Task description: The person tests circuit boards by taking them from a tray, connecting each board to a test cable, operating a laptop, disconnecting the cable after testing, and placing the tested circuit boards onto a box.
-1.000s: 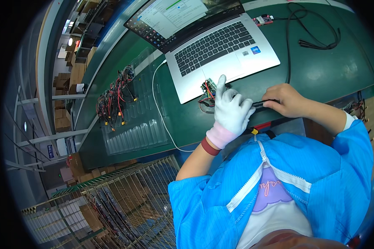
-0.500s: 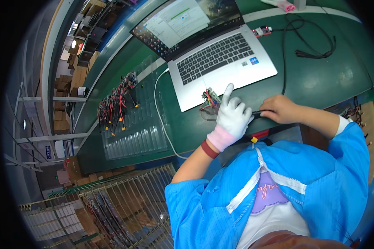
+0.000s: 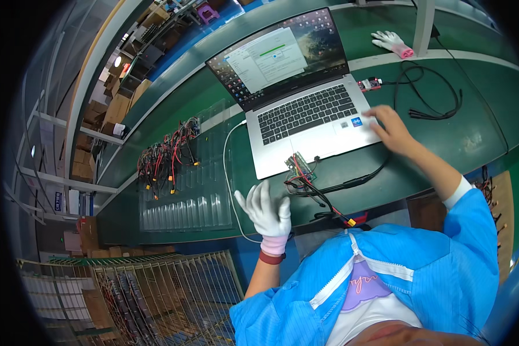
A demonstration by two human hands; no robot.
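My left hand [image 3: 265, 210], in a white glove with a pink cuff, is raised off the laptop's front left corner, fingers spread and nothing in them. Bare, my right hand [image 3: 393, 131] hovers by the laptop's right front corner with thumb and fingers apart, holding nothing. The silver laptop [image 3: 323, 141] stands open on the green table. A small green circuit board [image 3: 300, 166] rests at its front edge. Red and black wires run from the board to a yellow connector [image 3: 350, 222] near my body. Beside them lies a black cable [image 3: 352, 183].
Clear plastic trays [image 3: 184, 213] lie on the left, with a heap of wired boards [image 3: 170, 153] on them. A white cable [image 3: 226, 173] leaves the laptop's left side. At the right are a small red board [image 3: 370, 84], a coiled black cable [image 3: 435, 112] and a spare glove [image 3: 393, 43].
Both hands have let go of the black cable and parted. My left hand moved left and nearer me; my right moved up toward the laptop's corner. The board now lies uncovered.
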